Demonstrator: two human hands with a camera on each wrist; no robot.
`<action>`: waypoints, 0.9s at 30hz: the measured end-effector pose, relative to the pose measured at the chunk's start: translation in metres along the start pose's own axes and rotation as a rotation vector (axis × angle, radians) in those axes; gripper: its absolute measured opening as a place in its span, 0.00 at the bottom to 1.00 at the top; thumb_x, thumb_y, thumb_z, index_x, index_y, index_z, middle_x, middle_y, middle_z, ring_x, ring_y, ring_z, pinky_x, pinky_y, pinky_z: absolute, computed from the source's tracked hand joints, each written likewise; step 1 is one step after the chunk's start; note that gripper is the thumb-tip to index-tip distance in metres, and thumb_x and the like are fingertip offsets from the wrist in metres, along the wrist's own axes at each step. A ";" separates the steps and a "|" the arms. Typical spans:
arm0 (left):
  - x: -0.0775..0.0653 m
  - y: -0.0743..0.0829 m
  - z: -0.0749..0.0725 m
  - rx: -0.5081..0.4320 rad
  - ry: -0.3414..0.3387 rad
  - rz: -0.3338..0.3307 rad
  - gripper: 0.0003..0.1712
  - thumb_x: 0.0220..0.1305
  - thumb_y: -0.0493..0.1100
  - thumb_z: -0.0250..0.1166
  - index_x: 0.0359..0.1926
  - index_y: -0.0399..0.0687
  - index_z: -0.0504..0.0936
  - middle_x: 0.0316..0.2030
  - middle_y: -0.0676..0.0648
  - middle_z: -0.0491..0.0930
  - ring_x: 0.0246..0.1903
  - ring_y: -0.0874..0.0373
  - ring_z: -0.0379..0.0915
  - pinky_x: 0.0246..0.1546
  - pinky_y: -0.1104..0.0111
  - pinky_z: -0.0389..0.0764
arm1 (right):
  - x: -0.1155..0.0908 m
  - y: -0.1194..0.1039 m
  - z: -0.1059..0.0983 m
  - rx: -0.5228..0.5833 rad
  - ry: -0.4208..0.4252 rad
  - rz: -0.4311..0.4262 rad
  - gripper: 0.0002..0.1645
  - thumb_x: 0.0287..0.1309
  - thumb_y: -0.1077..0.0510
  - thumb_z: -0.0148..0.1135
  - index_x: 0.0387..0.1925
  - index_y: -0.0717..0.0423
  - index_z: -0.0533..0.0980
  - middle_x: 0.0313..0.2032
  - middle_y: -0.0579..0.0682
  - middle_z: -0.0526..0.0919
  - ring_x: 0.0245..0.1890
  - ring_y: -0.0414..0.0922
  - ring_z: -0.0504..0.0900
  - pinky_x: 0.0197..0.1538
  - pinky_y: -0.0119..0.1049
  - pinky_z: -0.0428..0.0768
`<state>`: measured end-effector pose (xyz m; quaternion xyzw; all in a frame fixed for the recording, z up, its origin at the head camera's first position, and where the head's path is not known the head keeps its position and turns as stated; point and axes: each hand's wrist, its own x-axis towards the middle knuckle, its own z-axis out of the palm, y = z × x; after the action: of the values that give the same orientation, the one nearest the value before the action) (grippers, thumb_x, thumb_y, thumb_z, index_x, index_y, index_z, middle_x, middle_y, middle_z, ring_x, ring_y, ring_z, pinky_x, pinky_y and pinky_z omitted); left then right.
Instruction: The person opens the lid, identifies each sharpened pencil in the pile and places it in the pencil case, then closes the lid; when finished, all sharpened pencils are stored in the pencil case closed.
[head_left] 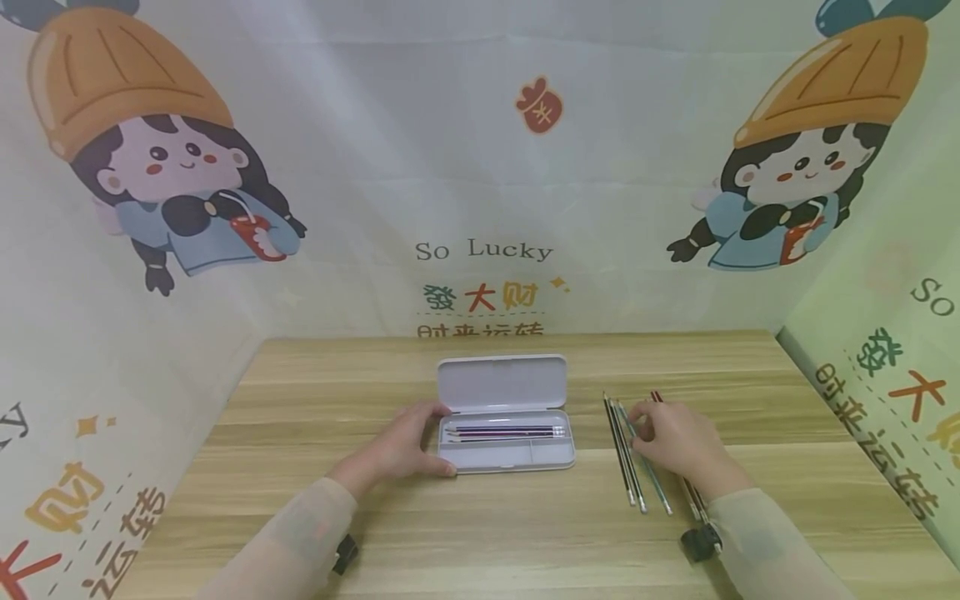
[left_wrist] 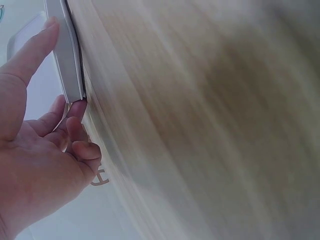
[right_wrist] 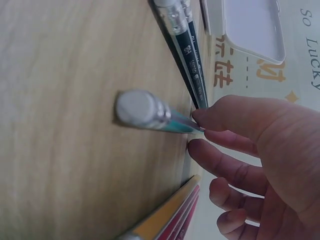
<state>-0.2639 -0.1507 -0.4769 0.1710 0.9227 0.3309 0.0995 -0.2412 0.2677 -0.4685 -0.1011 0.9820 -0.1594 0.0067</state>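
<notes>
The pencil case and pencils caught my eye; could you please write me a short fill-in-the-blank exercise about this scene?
1. The lid of the pencil case is not closed but ____.
2. The hand on the case is the ____ one.
3. The right hand pinches a teal pencil whose eraser is ____ in colour.
4. The English words above the Chinese characters on the backdrop read "So ____".

Missing words: open; left; white; Lucky.

On the table (head_left: pixel 517 537), the pencil case (head_left: pixel 507 469) has pencils (head_left: pixel 502 433) in its far compartment (head_left: pixel 510 421), lid (head_left: pixel 502 385) behind; loose pencils (head_left: pixel 618 450) lie right.
</notes>
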 end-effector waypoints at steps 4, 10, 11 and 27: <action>0.000 -0.001 0.000 -0.005 0.004 0.002 0.52 0.42 0.49 0.86 0.67 0.41 0.72 0.67 0.37 0.73 0.70 0.38 0.65 0.76 0.44 0.63 | 0.000 0.000 0.002 -0.005 0.007 0.006 0.18 0.55 0.55 0.72 0.49 0.51 0.83 0.34 0.46 0.89 0.27 0.40 0.81 0.22 0.33 0.75; -0.001 -0.002 0.001 -0.003 0.008 0.006 0.52 0.42 0.49 0.86 0.67 0.41 0.72 0.67 0.37 0.73 0.69 0.39 0.65 0.76 0.45 0.63 | -0.002 -0.001 0.005 0.006 0.012 0.027 0.19 0.55 0.56 0.72 0.50 0.54 0.83 0.35 0.49 0.90 0.25 0.40 0.81 0.21 0.32 0.75; -0.001 -0.002 0.001 -0.006 0.008 0.005 0.52 0.42 0.49 0.86 0.67 0.41 0.72 0.67 0.37 0.73 0.70 0.39 0.65 0.76 0.44 0.63 | -0.002 -0.001 0.005 0.007 0.014 0.029 0.20 0.55 0.56 0.72 0.50 0.54 0.83 0.35 0.49 0.90 0.25 0.40 0.81 0.21 0.32 0.75; 0.000 -0.002 0.000 -0.011 -0.001 0.010 0.52 0.41 0.51 0.86 0.67 0.42 0.73 0.68 0.37 0.73 0.71 0.38 0.65 0.76 0.43 0.61 | -0.003 -0.005 0.002 0.005 0.042 0.094 0.20 0.52 0.53 0.72 0.47 0.55 0.84 0.34 0.50 0.90 0.25 0.42 0.81 0.19 0.34 0.74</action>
<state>-0.2646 -0.1518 -0.4785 0.1749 0.9200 0.3364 0.0991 -0.2368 0.2628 -0.4692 -0.0512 0.9852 -0.1637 -0.0063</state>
